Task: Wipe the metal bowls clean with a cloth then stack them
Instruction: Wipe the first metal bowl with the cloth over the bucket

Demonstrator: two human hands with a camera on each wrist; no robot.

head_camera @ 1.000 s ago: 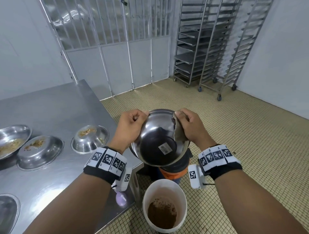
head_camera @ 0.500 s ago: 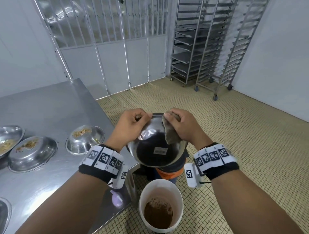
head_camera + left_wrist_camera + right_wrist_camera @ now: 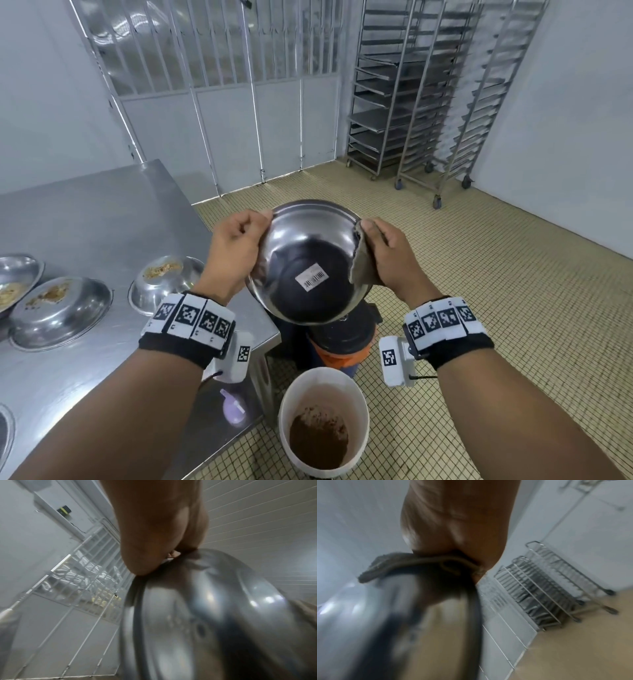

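I hold a metal bowl (image 3: 308,260) tilted with its barcoded underside toward me, above a white bucket (image 3: 323,425). My left hand (image 3: 239,246) grips the bowl's left rim; the wrist view shows my thumb on the rim of the bowl (image 3: 205,615). My right hand (image 3: 383,250) pinches a grey-brown cloth (image 3: 361,270) against the right rim, and that cloth (image 3: 412,563) drapes over the bowl's edge. Three dirty bowls (image 3: 164,281) (image 3: 58,311) (image 3: 13,277) with food scraps sit on the steel table (image 3: 102,212).
The bucket holds brown waste and stands on the tiled floor by the table corner. A black and orange bin (image 3: 342,342) is under the held bowl. Wheeled tray racks (image 3: 428,102) stand at the far wall, beside a barred gate (image 3: 222,68). Another bowl's edge (image 3: 5,435) shows at the lower left.
My right hand with the cloth has slid from the top of the rim to its right side. The bowl has tipped so more of its underside faces me.
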